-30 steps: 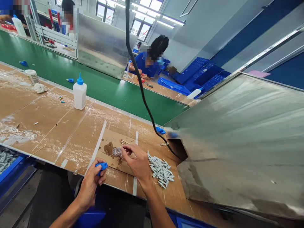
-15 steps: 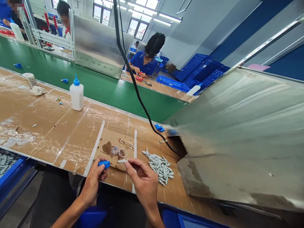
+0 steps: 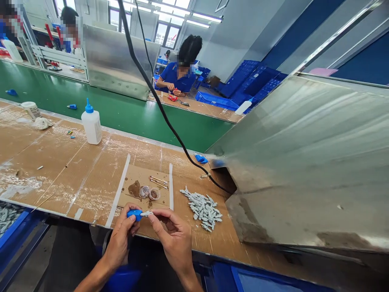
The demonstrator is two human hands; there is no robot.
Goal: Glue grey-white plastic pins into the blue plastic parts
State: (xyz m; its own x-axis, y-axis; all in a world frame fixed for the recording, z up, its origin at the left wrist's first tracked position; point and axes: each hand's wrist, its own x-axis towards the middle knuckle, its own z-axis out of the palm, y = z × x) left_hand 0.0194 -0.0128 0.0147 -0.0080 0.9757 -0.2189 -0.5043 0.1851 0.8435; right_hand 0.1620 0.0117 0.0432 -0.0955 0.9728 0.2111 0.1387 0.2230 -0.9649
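Note:
Near the table's front edge, my left hand (image 3: 122, 232) is closed round a small blue part (image 3: 134, 214). My right hand (image 3: 173, 235) pinches a small grey part (image 3: 147, 213), whose tip meets the right end of the blue part. Just beyond the hands lies a piece of cardboard (image 3: 129, 201) with two small round cups (image 3: 154, 194), a dark wet stain and several thin sticks (image 3: 158, 181). A pile of grey parts (image 3: 203, 209) lies to the right of the cardboard.
A white bottle with a blue cap (image 3: 91, 126) stands at the back left. A black cable (image 3: 170, 123) hangs across the view. Metal panels (image 3: 298, 170) rise at the right. Beyond the green surface (image 3: 127, 118), a person (image 3: 179, 75) works at another table.
My right hand has moved left, bringing the grey part against the blue part. The camera view has shifted slightly, and both hands sit a little lower.

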